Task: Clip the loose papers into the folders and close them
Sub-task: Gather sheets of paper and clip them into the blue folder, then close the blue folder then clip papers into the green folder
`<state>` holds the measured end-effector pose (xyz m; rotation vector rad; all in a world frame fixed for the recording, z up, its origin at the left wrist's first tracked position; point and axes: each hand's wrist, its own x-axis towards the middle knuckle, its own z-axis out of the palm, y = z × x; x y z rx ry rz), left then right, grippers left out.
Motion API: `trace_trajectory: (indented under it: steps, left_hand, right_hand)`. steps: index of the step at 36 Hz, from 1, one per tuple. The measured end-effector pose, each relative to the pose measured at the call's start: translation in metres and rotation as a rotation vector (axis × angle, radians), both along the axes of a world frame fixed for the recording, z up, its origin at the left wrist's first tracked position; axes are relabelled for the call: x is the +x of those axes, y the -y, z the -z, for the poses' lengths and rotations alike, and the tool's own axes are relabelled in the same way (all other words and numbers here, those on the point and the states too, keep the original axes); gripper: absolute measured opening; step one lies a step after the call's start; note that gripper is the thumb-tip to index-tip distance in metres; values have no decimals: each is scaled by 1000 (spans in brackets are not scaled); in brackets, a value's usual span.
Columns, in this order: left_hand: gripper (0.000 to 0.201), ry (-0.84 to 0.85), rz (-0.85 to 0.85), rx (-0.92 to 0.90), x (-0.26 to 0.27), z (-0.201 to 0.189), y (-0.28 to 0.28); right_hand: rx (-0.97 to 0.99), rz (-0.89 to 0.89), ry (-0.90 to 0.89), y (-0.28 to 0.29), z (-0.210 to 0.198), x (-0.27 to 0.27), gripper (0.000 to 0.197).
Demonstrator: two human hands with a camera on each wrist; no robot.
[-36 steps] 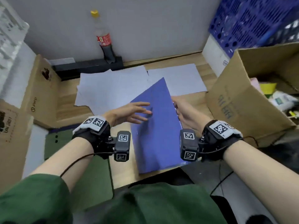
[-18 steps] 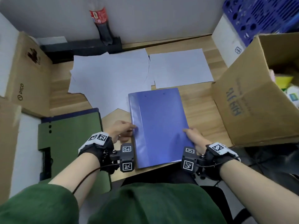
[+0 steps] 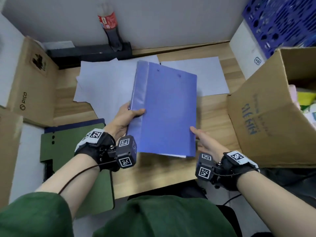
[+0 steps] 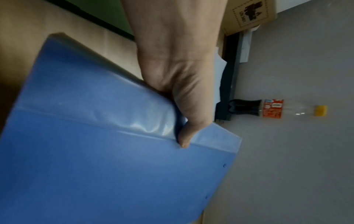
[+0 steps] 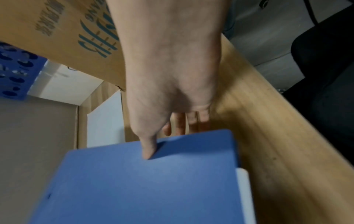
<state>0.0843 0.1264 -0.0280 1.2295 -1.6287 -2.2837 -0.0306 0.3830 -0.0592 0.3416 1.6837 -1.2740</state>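
Your left hand (image 3: 125,118) grips the blue folder's (image 3: 168,110) spine, right hand (image 3: 204,141) pinches its opposite edge; loose papers (image 3: 106,86) under it, cardboard box (image 3: 266,120) crowds the surface's (image 3: 171,171) right edge.

You hold the folder (image 3: 167,108) above the desk (image 3: 212,117), your left hand (image 3: 125,118) at its left edge, your right hand (image 3: 204,141) at its right. Behind the folder lie loose papers (image 3: 106,82); the bottle (image 3: 111,31) stands behind those. Right of the folder sits a cardboard box (image 3: 266,117); left lies another folder (image 3: 68,151).
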Motion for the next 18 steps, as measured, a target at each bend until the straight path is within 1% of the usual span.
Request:
trace_trajectory:
  steps: [3, 6, 9, 11, 15, 18]
  left_hand:
    - [32, -53, -77, -50, -27, -14, 10]
    - [32, -86, -123, -64, -58, -22, 13]
    - [35, -114, -168, -43, -85, -22, 10]
    - [35, -141, -187, -19, -104, -21, 6]
    - [36, -185, -181, 42, -138, -19, -8]
    - [35, -173, -151, 47, -161, -17, -14]
  right_hand:
    - [-173, 177, 63, 10, -6, -18, 36]
    - [-297, 320, 117, 22, -12, -29, 27]
    - [-482, 407, 181, 34, -19, -31, 21]
    - [-571, 421, 194, 42, -25, -32, 21]
    - [-608, 394, 173, 59, -27, -41, 37]
    - [-596, 482, 163, 68, -23, -54, 40]
